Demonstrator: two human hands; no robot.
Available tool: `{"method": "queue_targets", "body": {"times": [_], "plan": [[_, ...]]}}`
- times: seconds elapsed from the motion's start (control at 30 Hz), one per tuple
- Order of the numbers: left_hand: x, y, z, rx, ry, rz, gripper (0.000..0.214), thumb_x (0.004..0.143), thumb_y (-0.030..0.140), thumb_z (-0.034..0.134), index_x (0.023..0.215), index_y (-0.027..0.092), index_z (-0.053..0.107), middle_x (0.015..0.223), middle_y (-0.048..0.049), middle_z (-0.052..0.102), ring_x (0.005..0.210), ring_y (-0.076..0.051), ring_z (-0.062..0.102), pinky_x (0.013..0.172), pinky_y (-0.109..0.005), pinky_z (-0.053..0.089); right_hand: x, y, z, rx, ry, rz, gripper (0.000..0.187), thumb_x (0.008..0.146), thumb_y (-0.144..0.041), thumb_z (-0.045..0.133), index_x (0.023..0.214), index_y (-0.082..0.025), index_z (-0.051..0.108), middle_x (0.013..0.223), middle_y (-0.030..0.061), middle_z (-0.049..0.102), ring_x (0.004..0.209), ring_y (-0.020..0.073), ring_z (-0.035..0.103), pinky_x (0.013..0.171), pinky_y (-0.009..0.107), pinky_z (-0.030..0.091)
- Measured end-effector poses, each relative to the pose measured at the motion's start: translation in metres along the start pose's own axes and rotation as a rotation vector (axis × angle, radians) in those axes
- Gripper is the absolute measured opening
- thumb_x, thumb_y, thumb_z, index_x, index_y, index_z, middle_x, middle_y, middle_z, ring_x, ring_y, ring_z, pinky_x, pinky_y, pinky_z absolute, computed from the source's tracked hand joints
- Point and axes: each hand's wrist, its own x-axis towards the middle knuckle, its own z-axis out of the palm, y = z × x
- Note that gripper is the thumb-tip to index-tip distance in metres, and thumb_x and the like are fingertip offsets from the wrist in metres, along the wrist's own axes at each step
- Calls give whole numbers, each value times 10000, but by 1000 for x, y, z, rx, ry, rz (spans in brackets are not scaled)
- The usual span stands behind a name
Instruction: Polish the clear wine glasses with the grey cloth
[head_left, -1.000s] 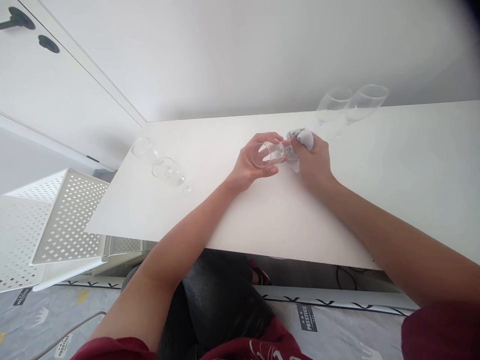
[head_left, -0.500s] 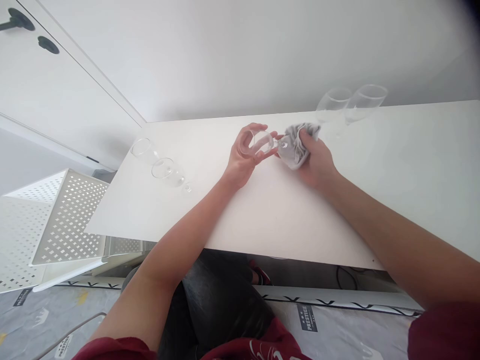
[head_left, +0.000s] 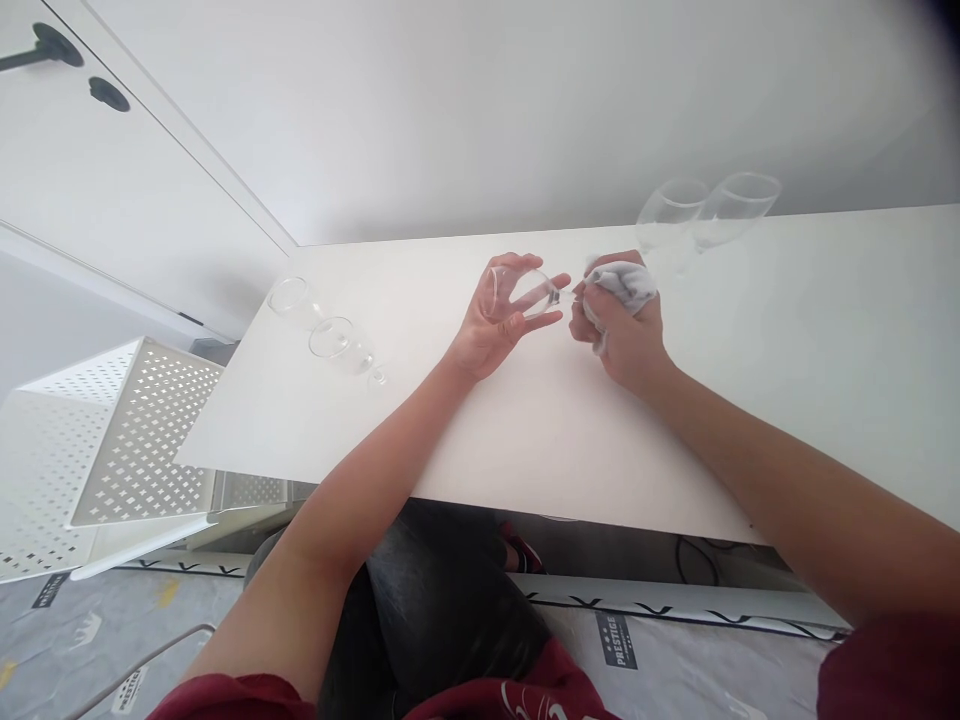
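A clear stemmed glass (head_left: 534, 290) lies sideways in the air above the white table, its rim toward the left. My left hand (head_left: 491, 325) holds it round the bowl, thumb below and fingers behind. At the stem end my right hand (head_left: 626, 325) is closed round a crumpled light grey cloth (head_left: 630, 283), which is wrapped about the foot of the glass and hides it. Two more clear glasses stand to the left, one farther back (head_left: 291, 300) and one nearer (head_left: 337, 343). Behind my right hand are two other glasses (head_left: 671, 212) (head_left: 739, 208).
The white table (head_left: 480, 430) runs along a pale wall. Left of it stands a white perforated metal organiser (head_left: 146, 440). A door with a black handle (head_left: 56, 45) is at the upper left. A cable (head_left: 142, 665) lies on the grey floor covering.
My right hand has turned and closed the cloth round the foot of the glass, which showed more openly before. My left fingers have spread a little along the bowl.
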Motion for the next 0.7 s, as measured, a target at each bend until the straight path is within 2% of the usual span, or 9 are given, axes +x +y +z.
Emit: {"method": "queue_targets", "body": {"times": [0.13, 0.2, 0.3, 0.4, 0.47, 0.5, 0.6, 0.63, 0.7], "plan": [[0, 0, -2, 53, -8, -25, 684, 770, 560, 953, 1332, 388, 603, 1651, 6, 437, 1713, -452, 238, 1230, -674, 523, 4, -3, -4, 43, -101, 406, 368, 886, -566, 791, 854, -286, 553, 606, -79, 375, 420, 81, 207, 415, 317, 328], [0, 1, -1, 80, 8, -28, 696, 749, 584, 959, 1320, 380, 617, 1645, -6, 455, 1701, -456, 270, 1215, -674, 540, 4, -2, -4, 34, -98, 416, 346, 897, -554, 778, 859, -285, 565, 615, -75, 377, 433, 89, 221, 433, 316, 308], [0, 2, 1, 81, 40, -8, 726, 756, 622, 943, 1355, 389, 605, 1654, -22, 464, 1684, -459, 312, 1208, -675, 544, 0, 2, -1, -39, -9, 122, 289, 911, -503, 809, 919, -300, 602, 779, -32, 548, 521, 121, 430, 519, 326, 380], [1, 0, 1, 92, 99, 27, 672, 850, 673, 850, 1398, 396, 577, 1644, -29, 482, 1657, -455, 373, 1186, -659, 564, -4, 5, -1, -244, -17, -148, 166, 942, -407, 798, 968, -314, 663, 1055, 18, 657, 889, 219, 675, 747, 394, 524], [3, -3, 1, 131, 186, 64, 649, 890, 698, 799, 1416, 404, 558, 1623, -21, 499, 1625, -448, 430, 1162, -637, 584, -4, 6, -3, -431, -24, -292, 75, 967, -342, 761, 981, -306, 696, 1179, 49, 664, 1160, 273, 674, 944, 451, 541], [4, -4, 0, 159, 230, 90, 653, 887, 704, 800, 1414, 405, 557, 1612, -19, 507, 1611, -444, 452, 1147, -619, 595, -4, 7, -4, -515, -13, -384, 56, 968, -319, 754, 977, -297, 704, 1213, 65, 663, 1218, 287, 659, 1001, 476, 532], [5, -6, 0, 271, 312, 185, 631, 871, 683, 829, 1369, 373, 597, 1582, -47, 548, 1583, -426, 490, 1052, -521, 638, -4, 11, -7, -669, -73, -649, 110, 926, -316, 794, 911, -267, 697, 1175, 89, 695, 1085, 287, 685, 945, 505, 556], [5, -6, 0, 312, 315, 203, 605, 880, 670, 826, 1353, 358, 614, 1569, -64, 569, 1569, -418, 507, 1000, -487, 648, -4, 13, -7, -695, -155, -687, 138, 905, -327, 815, 885, -265, 694, 1137, 86, 715, 1029, 281, 689, 904, 498, 570], [5, -7, 0, 397, 293, 217, 580, 893, 665, 813, 1338, 338, 635, 1543, -85, 607, 1528, -404, 555, 935, -452, 643, -5, 17, -8, -727, -380, -656, 132, 893, -329, 816, 870, -267, 702, 1109, 74, 749, 988, 274, 702, 871, 483, 593]]}}
